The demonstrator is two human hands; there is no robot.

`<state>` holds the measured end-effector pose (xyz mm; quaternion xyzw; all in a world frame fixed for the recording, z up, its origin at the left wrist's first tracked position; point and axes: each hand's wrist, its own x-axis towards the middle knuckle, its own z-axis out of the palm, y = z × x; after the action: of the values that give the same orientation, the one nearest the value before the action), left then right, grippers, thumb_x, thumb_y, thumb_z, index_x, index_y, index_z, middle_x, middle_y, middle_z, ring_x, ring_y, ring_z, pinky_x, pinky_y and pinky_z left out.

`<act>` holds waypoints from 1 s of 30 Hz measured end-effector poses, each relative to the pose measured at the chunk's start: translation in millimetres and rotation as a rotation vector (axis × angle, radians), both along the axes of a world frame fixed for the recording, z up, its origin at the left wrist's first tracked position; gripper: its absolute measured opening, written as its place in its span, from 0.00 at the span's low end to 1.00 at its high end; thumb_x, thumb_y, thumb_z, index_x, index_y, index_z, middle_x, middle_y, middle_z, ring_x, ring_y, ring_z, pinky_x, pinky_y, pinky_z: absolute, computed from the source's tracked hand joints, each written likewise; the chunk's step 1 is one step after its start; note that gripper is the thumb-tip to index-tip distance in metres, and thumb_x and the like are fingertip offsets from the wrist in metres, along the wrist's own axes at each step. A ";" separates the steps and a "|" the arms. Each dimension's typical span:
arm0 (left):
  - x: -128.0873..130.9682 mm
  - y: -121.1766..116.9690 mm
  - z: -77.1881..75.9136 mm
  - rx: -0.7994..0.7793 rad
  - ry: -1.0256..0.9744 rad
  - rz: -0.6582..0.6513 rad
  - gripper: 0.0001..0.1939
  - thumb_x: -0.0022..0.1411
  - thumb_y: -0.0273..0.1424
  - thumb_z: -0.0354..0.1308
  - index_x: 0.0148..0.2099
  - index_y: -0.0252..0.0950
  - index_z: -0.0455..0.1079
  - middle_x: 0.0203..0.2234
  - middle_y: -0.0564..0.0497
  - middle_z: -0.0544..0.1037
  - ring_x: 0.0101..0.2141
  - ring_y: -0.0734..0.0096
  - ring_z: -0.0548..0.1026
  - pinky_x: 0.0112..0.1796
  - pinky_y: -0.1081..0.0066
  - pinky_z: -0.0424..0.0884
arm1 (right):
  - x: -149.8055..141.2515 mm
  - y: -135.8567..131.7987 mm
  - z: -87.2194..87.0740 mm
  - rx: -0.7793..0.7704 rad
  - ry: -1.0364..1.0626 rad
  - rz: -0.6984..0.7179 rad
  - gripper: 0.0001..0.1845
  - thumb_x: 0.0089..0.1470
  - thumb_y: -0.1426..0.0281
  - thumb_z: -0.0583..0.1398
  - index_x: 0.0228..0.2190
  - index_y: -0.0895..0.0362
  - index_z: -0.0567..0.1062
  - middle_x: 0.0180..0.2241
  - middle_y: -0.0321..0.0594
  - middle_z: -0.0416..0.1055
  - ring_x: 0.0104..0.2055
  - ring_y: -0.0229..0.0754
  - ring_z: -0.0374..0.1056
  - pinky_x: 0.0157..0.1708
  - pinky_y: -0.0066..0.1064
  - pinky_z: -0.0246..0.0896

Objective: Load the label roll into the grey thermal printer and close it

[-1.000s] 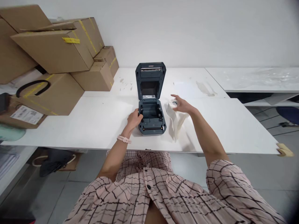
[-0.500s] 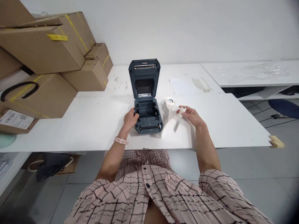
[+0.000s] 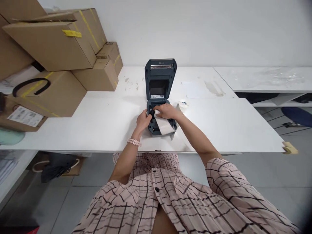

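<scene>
A dark label printer (image 3: 158, 87) stands on the white table with its lid raised. My left hand (image 3: 143, 120) grips the printer's left side, thumb over the inner edge. Reaching across from the right, my right hand (image 3: 167, 111) is closed around a small white label roll (image 3: 157, 112) within the printer's open bay. From this roll a loose strip of label paper (image 3: 164, 126) hangs over the printer's front part. My fingers hide much of the bay. A larger white roll (image 3: 182, 104) lies on the table just right of the printer.
Cardboard boxes (image 3: 56, 42) are piled at the left, with a black curved band (image 3: 31, 85) on one. A white sheet (image 3: 191, 89) lies behind the larger roll. Clear plastic wrap (image 3: 275, 76) rests on the right-hand table (image 3: 248, 83). A yellowish pad (image 3: 290, 148) covers the table's front right corner.
My right hand has moved left with the small label roll, from above the table into the printer's bay. The left hand still holds the printer's side. The view has shifted slightly.
</scene>
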<state>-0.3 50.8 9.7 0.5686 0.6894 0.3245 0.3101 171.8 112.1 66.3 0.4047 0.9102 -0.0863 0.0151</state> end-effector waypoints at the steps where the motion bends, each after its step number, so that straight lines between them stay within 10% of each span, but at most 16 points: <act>1: -0.3 0.6 -1.2 0.008 -0.004 -0.001 0.26 0.61 0.32 0.52 0.61 0.37 0.72 0.27 0.52 0.74 0.29 0.64 0.71 0.32 0.68 0.61 | -0.8 0.1 -3.3 0.011 -0.009 0.007 0.27 0.59 0.70 0.63 0.60 0.57 0.73 0.53 0.51 0.80 0.55 0.59 0.75 0.55 0.45 0.63; 12: 2.5 -2.8 -6.9 0.045 -0.127 0.049 0.27 0.62 0.34 0.56 0.63 0.35 0.72 0.25 0.52 0.73 0.27 0.66 0.70 0.34 0.67 0.66 | 46.9 -87.8 -24.4 0.066 0.519 0.084 0.18 0.70 0.66 0.55 0.54 0.57 0.78 0.55 0.48 0.79 0.57 0.53 0.74 0.56 0.49 0.71; 17: 3.5 -0.9 -15.4 0.079 -0.216 0.085 0.29 0.61 0.37 0.59 0.63 0.36 0.71 0.45 0.42 0.78 0.40 0.61 0.75 0.42 0.64 0.71 | 49.4 -129.5 -39.2 0.162 0.509 0.008 0.18 0.71 0.66 0.55 0.57 0.54 0.76 0.63 0.47 0.72 0.67 0.53 0.67 0.65 0.54 0.64; 30: 4.6 -0.4 -17.7 0.023 -0.532 0.010 0.34 0.60 0.38 0.62 0.67 0.39 0.64 0.62 0.41 0.73 0.55 0.55 0.76 0.53 0.60 0.74 | 53.8 -129.7 -38.4 0.134 0.501 0.013 0.18 0.71 0.66 0.56 0.57 0.52 0.75 0.64 0.42 0.72 0.68 0.52 0.66 0.65 0.56 0.62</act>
<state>4.2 50.4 -7.9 0.4636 0.5827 0.4718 0.4722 225.6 -17.6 27.9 0.3651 0.8918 -0.1231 -0.2372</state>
